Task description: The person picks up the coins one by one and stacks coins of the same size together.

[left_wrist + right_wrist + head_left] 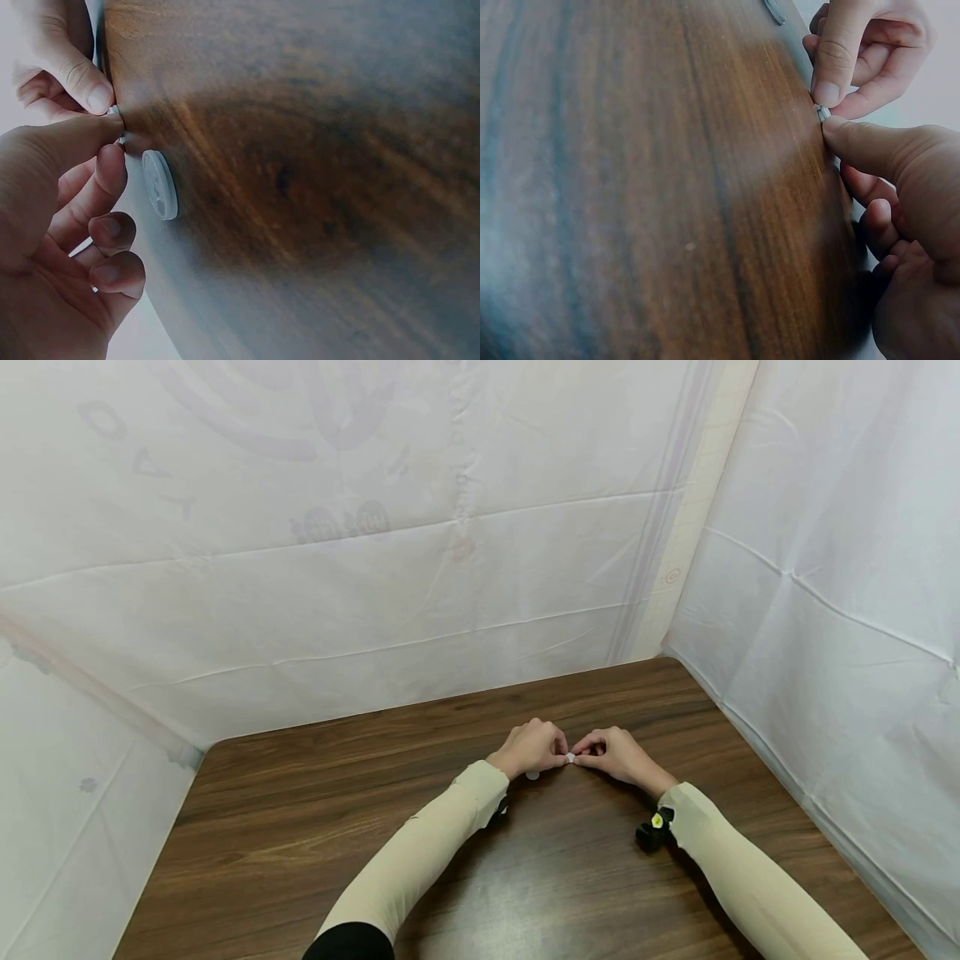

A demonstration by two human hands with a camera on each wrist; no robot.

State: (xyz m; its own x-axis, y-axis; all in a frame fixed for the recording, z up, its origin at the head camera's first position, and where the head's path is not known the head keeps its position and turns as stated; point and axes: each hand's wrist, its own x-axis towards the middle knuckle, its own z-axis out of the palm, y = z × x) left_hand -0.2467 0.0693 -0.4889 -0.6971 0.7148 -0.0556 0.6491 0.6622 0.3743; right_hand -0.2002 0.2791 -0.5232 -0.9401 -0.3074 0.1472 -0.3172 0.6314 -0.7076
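Note:
A small whitish piece (pixel 571 757) is pinched at the fingertips of both hands, low over the brown wooden table (pixel 337 827). My left hand (pixel 531 748) holds it from the left between thumb and forefinger. From the other side, the thumb and forefinger of my right hand (pixel 617 756) grip it. In the right wrist view the piece (pixel 823 113) shows as a pale sliver between the two thumbs; the fingers hide most of it. Beside the left hand, a round, flat, pale disc (pixel 160 185) with a raised rim lies on the table.
White cloth sheets hang behind the table (pixel 375 610) and along its right side (pixel 840 577). Each wrist wears a dark camera mount; the right mount (pixel 654 831) hangs below the sleeve.

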